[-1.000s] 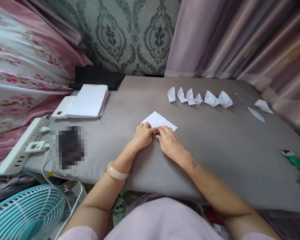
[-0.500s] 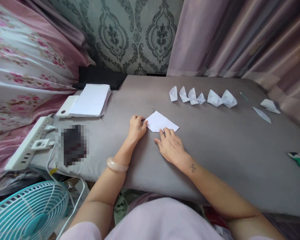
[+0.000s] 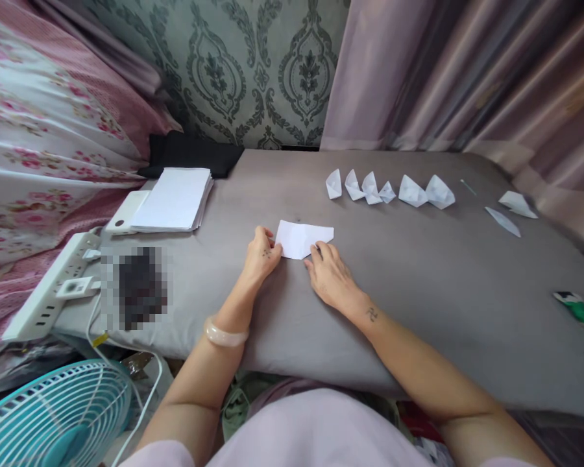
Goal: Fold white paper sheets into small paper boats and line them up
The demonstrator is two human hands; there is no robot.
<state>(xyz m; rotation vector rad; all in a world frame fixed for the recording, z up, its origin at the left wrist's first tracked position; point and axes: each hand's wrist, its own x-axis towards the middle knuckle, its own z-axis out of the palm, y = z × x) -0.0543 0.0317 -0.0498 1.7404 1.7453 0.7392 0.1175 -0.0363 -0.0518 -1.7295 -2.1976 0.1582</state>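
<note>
A folded sheet of white paper [image 3: 299, 241] lies between my hands on the grey cloth. My left hand [image 3: 263, 251] pinches its left edge, thumb on top and the other fingers partly hidden. My right hand [image 3: 331, 274] grips the lower right edge, with thumb and fingertips bent at the paper. Farther back, several folded white paper boats [image 3: 413, 191] stand in a row. To the left of my hands rests a stack of white paper [image 3: 172, 198].
A white power strip [image 3: 53, 285] with plugs lies at the left edge, above a turquoise fan [image 3: 63, 415]. Beside it is a blurred-out dark item [image 3: 143, 285]. Loose paper pieces [image 3: 503, 220] and a green object [image 3: 581, 310] lie at the right.
The folded paper has turned, from a pointed shape with its tip at the back to one with a nearly level back edge. Both hands have stayed on it, and my right fingers have curled in.
</note>
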